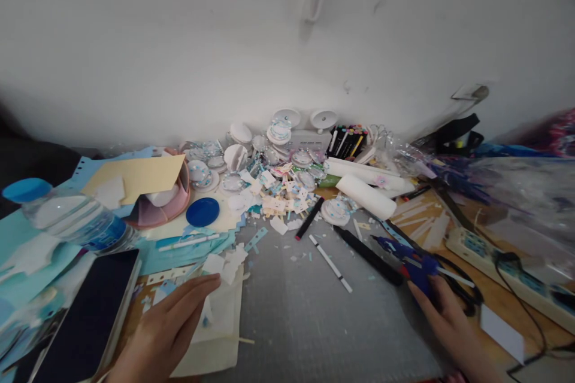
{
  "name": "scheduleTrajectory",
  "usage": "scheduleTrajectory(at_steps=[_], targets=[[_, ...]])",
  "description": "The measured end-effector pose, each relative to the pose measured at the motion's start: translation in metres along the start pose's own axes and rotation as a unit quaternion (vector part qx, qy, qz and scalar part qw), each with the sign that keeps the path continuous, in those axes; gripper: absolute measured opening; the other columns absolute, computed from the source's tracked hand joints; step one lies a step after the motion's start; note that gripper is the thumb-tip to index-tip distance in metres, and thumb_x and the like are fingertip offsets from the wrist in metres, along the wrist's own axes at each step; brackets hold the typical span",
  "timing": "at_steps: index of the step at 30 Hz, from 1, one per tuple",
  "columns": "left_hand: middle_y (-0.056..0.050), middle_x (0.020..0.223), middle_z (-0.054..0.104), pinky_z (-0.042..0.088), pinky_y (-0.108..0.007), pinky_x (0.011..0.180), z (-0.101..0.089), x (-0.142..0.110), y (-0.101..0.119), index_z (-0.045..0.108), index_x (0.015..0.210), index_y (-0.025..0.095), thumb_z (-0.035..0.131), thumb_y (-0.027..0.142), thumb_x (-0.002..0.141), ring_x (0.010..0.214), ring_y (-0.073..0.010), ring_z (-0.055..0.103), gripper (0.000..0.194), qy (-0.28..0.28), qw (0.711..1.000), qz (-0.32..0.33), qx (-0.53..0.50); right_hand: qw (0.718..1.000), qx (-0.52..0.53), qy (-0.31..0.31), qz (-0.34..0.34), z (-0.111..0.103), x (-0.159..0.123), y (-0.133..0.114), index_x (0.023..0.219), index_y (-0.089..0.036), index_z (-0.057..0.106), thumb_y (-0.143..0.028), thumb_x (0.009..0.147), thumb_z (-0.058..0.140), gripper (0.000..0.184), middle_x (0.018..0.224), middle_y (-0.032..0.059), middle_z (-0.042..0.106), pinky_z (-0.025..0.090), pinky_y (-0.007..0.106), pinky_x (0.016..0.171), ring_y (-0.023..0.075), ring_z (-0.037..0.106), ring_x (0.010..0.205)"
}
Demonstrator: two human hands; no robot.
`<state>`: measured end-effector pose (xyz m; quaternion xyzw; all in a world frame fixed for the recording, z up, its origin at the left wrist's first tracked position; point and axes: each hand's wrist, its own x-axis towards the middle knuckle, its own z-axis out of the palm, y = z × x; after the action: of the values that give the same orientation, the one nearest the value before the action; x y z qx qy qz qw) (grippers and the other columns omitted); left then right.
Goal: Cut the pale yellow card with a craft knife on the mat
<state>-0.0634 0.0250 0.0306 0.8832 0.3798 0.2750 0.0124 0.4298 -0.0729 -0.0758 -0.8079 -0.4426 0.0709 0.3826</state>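
Note:
My left hand (168, 326) lies flat, fingers together, on a cream sheet of paper (220, 335) at the desk's front left, beside a dark phone (85, 320). My right hand (449, 323) rests at the front right with its fingers on the rear of a blue glue gun (411, 260), which lies on the desk with its nozzle toward the left. Black scissors (467, 296) sit just right of that hand. Whether the right hand grips the gun or only touches it is unclear.
A grey cutting mat (314, 311) lies between the hands. Paper scraps, small round white pieces, black markers (366, 254), white rolls (366, 196), a pink dish (173, 203), a blue lid (202, 212) and a lying water bottle (72, 215) crowd the back. A power strip (503, 269) sits at right.

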Motion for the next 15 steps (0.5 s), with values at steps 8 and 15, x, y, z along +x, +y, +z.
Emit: scheduleTrajectory(at_steps=[8,15], targets=[[-0.004,0.111,0.073,0.057,-0.026,0.088,-0.008,-0.001,0.000,0.061,0.118,0.025,0.049,0.015,0.091,0.102,-0.0188,0.070,0.032,0.012,1.000,-0.017,0.010,0.998,-0.009,-0.014,0.052,-0.019,0.032,0.022,0.098,-0.027,0.053,-0.059,0.071,0.059,0.043,0.102,0.0156,0.064,0.046,0.049,0.096,0.0396,0.060,0.107],[-0.008,0.125,0.066,0.053,-0.034,0.097,0.008,0.009,0.000,0.058,0.124,0.022,0.048,0.015,0.092,0.118,-0.0218,0.060,0.035,-0.038,0.999,-0.013,0.022,0.998,-0.015,0.010,0.061,-0.031,0.024,0.012,0.100,-0.026,0.056,-0.057,0.064,0.064,0.048,0.109,0.0200,0.063,0.050,0.052,0.090,0.0427,0.062,0.106]])
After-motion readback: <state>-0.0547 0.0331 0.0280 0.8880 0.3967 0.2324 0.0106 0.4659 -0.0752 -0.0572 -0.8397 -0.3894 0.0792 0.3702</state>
